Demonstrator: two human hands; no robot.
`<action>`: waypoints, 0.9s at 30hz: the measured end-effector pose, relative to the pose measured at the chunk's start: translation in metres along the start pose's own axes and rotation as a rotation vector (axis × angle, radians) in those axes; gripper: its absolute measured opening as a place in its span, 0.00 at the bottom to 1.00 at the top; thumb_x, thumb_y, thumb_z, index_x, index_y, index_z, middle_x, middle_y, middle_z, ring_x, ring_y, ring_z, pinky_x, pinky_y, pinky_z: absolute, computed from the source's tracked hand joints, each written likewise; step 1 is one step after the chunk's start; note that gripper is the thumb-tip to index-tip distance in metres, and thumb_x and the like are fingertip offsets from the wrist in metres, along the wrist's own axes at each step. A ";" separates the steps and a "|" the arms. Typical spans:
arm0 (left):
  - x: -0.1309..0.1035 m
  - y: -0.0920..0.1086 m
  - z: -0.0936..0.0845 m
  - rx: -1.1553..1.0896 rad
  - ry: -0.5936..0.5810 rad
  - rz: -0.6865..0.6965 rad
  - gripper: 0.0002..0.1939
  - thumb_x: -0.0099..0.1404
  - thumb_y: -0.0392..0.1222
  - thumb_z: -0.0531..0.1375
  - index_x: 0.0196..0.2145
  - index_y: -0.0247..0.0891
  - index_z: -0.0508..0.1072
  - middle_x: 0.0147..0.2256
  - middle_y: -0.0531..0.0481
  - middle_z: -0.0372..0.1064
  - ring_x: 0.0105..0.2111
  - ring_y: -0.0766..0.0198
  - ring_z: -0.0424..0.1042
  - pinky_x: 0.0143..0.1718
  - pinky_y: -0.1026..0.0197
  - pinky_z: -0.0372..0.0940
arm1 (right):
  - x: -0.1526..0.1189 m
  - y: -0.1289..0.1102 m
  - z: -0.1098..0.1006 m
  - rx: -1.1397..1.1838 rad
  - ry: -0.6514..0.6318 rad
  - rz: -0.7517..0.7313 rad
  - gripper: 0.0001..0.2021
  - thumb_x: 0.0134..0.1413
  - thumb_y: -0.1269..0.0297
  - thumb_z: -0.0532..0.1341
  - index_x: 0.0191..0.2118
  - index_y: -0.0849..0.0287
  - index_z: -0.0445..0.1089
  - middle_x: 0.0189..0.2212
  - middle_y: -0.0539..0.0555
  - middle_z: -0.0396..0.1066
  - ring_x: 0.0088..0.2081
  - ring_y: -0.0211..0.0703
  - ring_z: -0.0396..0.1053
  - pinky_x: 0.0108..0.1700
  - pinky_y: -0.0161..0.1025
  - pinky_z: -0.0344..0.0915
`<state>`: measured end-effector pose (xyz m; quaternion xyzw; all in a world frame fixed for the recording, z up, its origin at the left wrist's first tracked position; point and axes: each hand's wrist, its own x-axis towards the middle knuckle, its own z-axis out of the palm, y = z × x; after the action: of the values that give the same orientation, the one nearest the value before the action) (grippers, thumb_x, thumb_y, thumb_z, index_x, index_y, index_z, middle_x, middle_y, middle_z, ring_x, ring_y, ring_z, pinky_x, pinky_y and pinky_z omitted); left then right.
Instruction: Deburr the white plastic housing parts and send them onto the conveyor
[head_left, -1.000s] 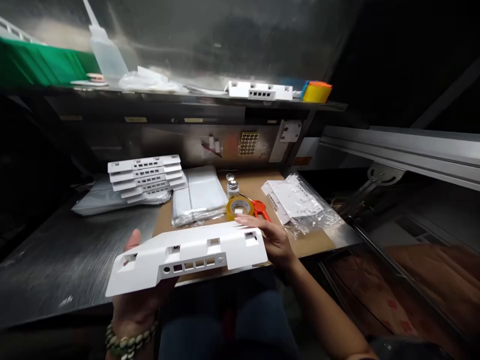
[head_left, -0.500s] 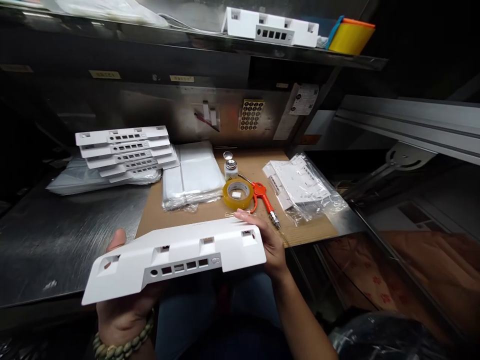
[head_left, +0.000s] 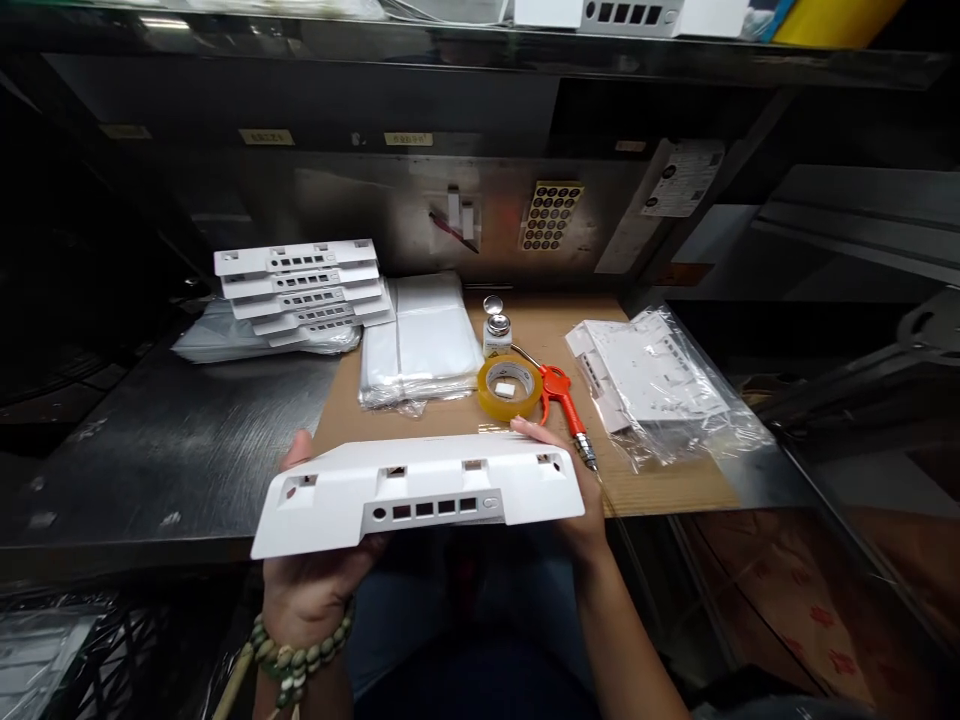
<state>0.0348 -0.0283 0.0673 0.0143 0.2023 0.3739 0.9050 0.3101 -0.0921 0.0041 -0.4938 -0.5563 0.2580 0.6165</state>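
A white plastic housing [head_left: 427, 480], with a row of port openings along its grey strip, is held up over the front edge of the bench. My left hand [head_left: 315, 590] grips its left end from below, thumb showing behind it. At its right end my right hand [head_left: 574, 490] holds on, fingertips over the back edge. Just behind the housing lie a roll of yellow tape [head_left: 491, 400] and an orange air gun [head_left: 564, 400]. A small bottle with a metal top [head_left: 498, 335] stands behind the tape. Both palms are partly hidden.
Several similar housings [head_left: 300, 285] are stacked at the left back, beside a pile of clear bags [head_left: 420, 340]. A bagged white housing [head_left: 652, 370] lies at the right on the cardboard [head_left: 675, 480]. A metal shelf [head_left: 450, 55] crosses above.
The view has shifted, so the bench things appear farther right. Both hands still hold the housing, which now looks more level, its left end less near the camera.
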 end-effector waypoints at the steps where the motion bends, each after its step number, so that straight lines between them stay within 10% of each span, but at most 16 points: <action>1: 0.001 -0.001 0.002 -0.008 -0.018 -0.014 0.31 0.69 0.70 0.56 0.55 0.44 0.78 0.47 0.50 0.81 0.45 0.48 0.82 0.33 0.54 0.79 | 0.000 0.001 -0.001 -0.003 0.002 0.015 0.23 0.64 0.61 0.65 0.63 0.46 0.70 0.62 0.51 0.73 0.63 0.53 0.70 0.67 0.54 0.67; 7: 0.008 -0.004 0.004 0.039 -0.237 0.018 0.50 0.73 0.71 0.32 0.55 0.29 0.78 0.49 0.36 0.80 0.50 0.41 0.79 0.42 0.44 0.79 | -0.003 0.006 -0.002 -0.023 0.013 0.053 0.24 0.63 0.60 0.65 0.63 0.46 0.70 0.62 0.52 0.72 0.63 0.55 0.70 0.66 0.54 0.67; 14: 0.006 -0.009 0.010 -0.058 -0.235 -0.010 0.51 0.72 0.72 0.33 0.54 0.26 0.77 0.48 0.30 0.79 0.46 0.38 0.81 0.42 0.39 0.77 | -0.002 0.007 0.001 -0.034 0.043 0.052 0.24 0.63 0.58 0.66 0.63 0.49 0.71 0.61 0.54 0.73 0.63 0.55 0.69 0.67 0.53 0.65; 22: -0.001 -0.012 0.024 -0.039 0.088 0.034 0.42 0.72 0.71 0.41 0.48 0.32 0.79 0.34 0.34 0.82 0.28 0.42 0.82 0.25 0.45 0.77 | -0.005 0.015 -0.004 -0.067 -0.029 0.028 0.24 0.65 0.60 0.63 0.65 0.48 0.68 0.64 0.53 0.70 0.65 0.54 0.67 0.68 0.54 0.63; 27: -0.005 -0.012 0.027 -0.034 0.334 0.259 0.24 0.74 0.56 0.52 0.49 0.33 0.77 0.33 0.36 0.81 0.24 0.43 0.80 0.16 0.46 0.73 | 0.042 0.028 -0.030 -0.392 -0.065 0.013 0.24 0.67 0.56 0.61 0.66 0.50 0.67 0.65 0.55 0.68 0.65 0.55 0.65 0.67 0.57 0.62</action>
<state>0.0495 -0.0368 0.0918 -0.0371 0.3398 0.4877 0.8033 0.3553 -0.0551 0.0002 -0.5994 -0.6122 0.1645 0.4887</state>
